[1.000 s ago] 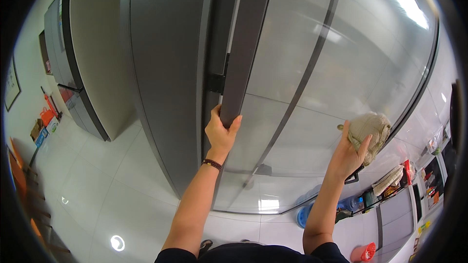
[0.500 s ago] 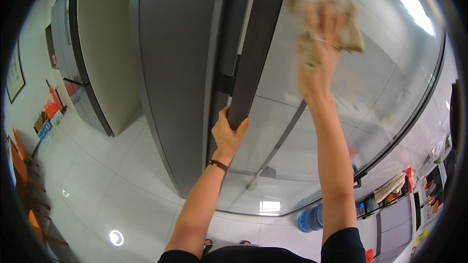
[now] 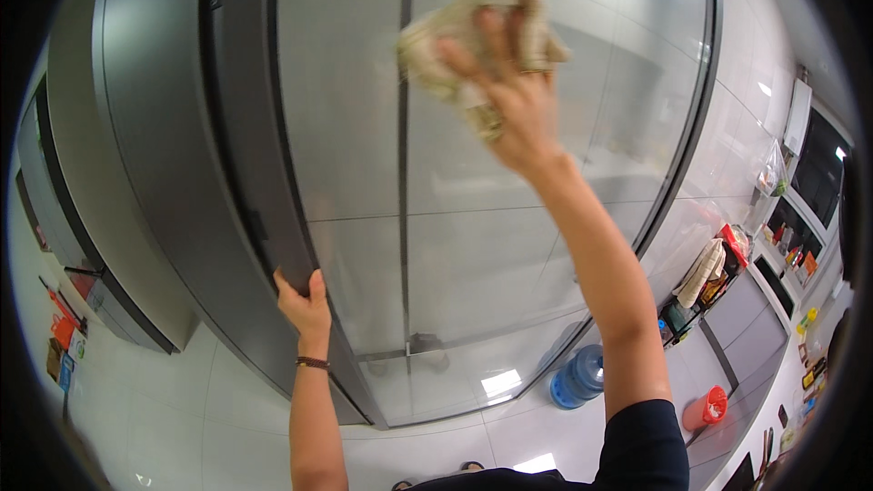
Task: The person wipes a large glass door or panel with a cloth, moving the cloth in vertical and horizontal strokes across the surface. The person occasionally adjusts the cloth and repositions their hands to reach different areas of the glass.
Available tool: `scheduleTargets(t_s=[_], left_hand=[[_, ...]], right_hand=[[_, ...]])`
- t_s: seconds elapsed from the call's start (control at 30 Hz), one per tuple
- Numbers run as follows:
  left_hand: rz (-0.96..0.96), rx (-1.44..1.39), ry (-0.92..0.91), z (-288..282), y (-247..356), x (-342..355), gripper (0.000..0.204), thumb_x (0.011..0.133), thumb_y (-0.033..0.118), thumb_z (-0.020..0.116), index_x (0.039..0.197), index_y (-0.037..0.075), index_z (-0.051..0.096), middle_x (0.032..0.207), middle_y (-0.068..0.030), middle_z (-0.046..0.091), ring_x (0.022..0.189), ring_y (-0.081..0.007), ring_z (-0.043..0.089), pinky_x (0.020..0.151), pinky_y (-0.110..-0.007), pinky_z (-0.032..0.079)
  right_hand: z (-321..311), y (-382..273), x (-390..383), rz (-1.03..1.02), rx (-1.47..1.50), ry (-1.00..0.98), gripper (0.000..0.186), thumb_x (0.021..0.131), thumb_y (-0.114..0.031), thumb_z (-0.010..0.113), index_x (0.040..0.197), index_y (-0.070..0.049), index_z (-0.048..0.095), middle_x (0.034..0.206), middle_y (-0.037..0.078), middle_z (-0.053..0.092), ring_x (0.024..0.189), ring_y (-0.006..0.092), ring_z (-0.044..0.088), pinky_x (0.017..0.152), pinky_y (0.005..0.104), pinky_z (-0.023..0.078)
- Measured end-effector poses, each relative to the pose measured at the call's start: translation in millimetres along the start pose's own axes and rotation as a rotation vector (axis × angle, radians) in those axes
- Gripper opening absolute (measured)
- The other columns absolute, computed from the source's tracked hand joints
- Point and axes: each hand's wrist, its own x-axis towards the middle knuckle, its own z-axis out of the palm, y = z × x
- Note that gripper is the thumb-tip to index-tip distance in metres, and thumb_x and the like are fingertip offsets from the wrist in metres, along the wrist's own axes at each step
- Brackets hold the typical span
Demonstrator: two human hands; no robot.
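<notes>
My left hand (image 3: 304,307) grips the dark grey edge frame (image 3: 259,155) of a glass sliding door, low on the left side. My right hand (image 3: 515,105), blurred by motion, presses a crumpled beige cloth (image 3: 436,50) against the upper middle of the glass panel (image 3: 500,273), its fingers spread over the cloth and holding it. Beside the frame stands a tall grey panel (image 3: 155,127).
A blue water jug (image 3: 573,380) and red bucket (image 3: 705,411) stand on the tiled floor at the right, near a rack (image 3: 709,282) with towels and a cluttered counter (image 3: 764,450). A grey fridge (image 3: 77,227) and small boxes (image 3: 68,355) are at the far left.
My right hand and cloth have risen from the glass's lower right to its upper part. The view has turned right, and my left hand still holds the frame.
</notes>
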Motion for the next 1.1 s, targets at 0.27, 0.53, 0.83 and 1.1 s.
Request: scheduleTargets(t_s=[0.27,0.53,0.83,1.1], left_hand=[[-0.008,0.038,0.01,5.2,-7.1,-5.6,0.063,0.09,0.048,0.057,0.116,-0.008,0.048,0.092,-0.0178,0.063,0.083,-0.0282,0.063,0.073,-0.035,0.05],[-0.009,0.048,0.009,15.3,-0.4,-10.0,0.061,0.09,0.047,0.057,0.116,-0.008,0.048,0.093,-0.0172,0.063,0.082,-0.0278,0.063,0.073,-0.034,0.049],[0.131,0.127,0.058,4.7,-17.2,-7.1,0.052,0.094,0.037,0.056,0.116,-0.01,0.047,0.081,-0.0118,0.06,0.07,-0.0182,0.055,0.063,-0.029,0.046],[0.01,0.097,0.013,0.7,-17.6,-8.0,0.059,0.092,0.042,0.056,0.117,-0.01,0.045,0.079,-0.0108,0.059,0.067,-0.0179,0.054,0.059,-0.031,0.046]], right_hand=[[-83.4,241.5,-109.8,0.459,-0.255,0.178,0.047,0.095,-0.026,0.051,0.142,-0.022,0.041,0.154,0.012,0.022,0.143,0.0321,0.012,0.113,0.0426,0.015],[-53.9,246.2,-49.5,0.645,-0.273,0.379,0.048,0.095,-0.029,0.051,0.141,-0.028,0.04,0.149,0.018,0.027,0.135,0.0424,0.023,0.11,0.0492,0.022],[31.5,-23.2,111.5,-0.248,0.025,0.159,0.039,0.085,-0.032,0.06,0.124,-0.035,0.056,0.145,0.009,0.035,0.132,0.036,0.033,0.107,0.0534,0.025],[-8.6,163.0,89.8,-0.042,-0.134,0.114,0.038,0.087,-0.025,0.059,0.125,-0.026,0.058,0.121,0.008,0.057,0.098,0.0306,0.055,0.091,0.0436,0.037]])
